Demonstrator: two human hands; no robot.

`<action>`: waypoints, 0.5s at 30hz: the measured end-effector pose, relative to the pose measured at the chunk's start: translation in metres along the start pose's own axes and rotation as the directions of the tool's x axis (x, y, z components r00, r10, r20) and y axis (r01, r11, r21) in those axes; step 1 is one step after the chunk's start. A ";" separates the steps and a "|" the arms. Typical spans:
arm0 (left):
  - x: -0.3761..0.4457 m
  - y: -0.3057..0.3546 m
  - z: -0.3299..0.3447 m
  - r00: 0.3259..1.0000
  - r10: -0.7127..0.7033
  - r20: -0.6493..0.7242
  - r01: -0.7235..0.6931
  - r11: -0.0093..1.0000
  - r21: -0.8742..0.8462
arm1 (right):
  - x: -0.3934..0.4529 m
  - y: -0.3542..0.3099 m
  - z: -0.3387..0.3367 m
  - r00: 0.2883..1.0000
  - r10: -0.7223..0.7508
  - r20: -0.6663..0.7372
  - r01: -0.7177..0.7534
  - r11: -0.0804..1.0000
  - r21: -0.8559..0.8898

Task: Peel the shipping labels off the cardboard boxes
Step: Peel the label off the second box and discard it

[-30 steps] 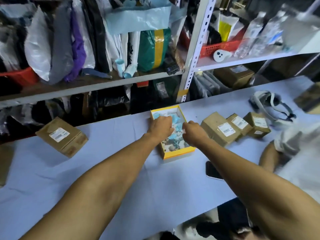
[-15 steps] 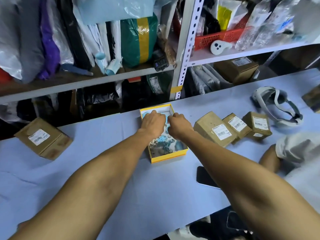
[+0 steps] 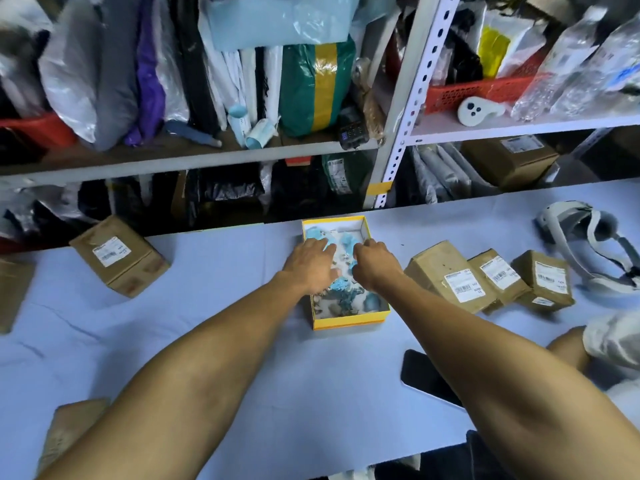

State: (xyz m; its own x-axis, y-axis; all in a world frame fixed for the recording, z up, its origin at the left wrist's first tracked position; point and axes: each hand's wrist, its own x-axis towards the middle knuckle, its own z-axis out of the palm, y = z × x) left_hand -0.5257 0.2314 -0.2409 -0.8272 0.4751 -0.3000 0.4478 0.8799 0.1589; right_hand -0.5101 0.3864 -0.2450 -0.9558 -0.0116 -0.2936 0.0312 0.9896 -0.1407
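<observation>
Head view, looking down across a pale blue table (image 3: 242,358) with crowded shelving (image 3: 398,98) behind it. The landmark is a yellow-edged open box (image 3: 349,322) near the table's middle, holding crumpled blue and white scraps. To its right, three brown cardboard boxes (image 3: 446,271) sit in a touching row, each with a white barcoded shipping label (image 3: 462,285) lying flat on top. A fourth labelled cardboard box (image 3: 117,254) sits well to the left. A white headset (image 3: 588,244) lies far right; a dark phone (image 3: 429,379) lies nearer the viewer, to the right.

Both hands reach into the yellow-edged box. The left hand (image 3: 310,266) has fingers spread and fairly straight over the scraps. The right hand (image 3: 375,265) is curled, possibly pinching a scrap, but I cannot tell.

This looks like dropping peeled waste; four labels remain. Next, probably, a hand must take a box and lift a label corner.
</observation>
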 end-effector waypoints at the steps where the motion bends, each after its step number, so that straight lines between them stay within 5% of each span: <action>1: -0.008 -0.005 0.004 1.000 -0.021 0.000 0.021 1.000 -0.010 | 0.001 -0.004 0.001 1.000 -0.012 0.000 0.012 1.000 -0.001; 8: -0.141 -0.095 0.046 0.946 -0.320 0.054 0.324 0.937 -0.129 | -0.022 -0.109 0.038 0.979 -0.187 0.076 0.178 0.977 0.116; 15: -0.310 -0.199 0.100 0.768 -0.633 0.099 0.641 0.757 -0.124 | -0.083 -0.253 0.111 0.884 -0.400 0.242 0.379 0.916 0.129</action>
State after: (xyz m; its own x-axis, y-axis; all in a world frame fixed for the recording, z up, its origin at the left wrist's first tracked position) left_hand -0.3243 -0.0914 -0.2731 -0.8847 -0.1928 -0.4243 -0.2332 0.9714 0.0448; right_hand -0.4062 0.1208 -0.2896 -0.7867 -0.4407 -0.4323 -0.2958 0.8837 -0.3627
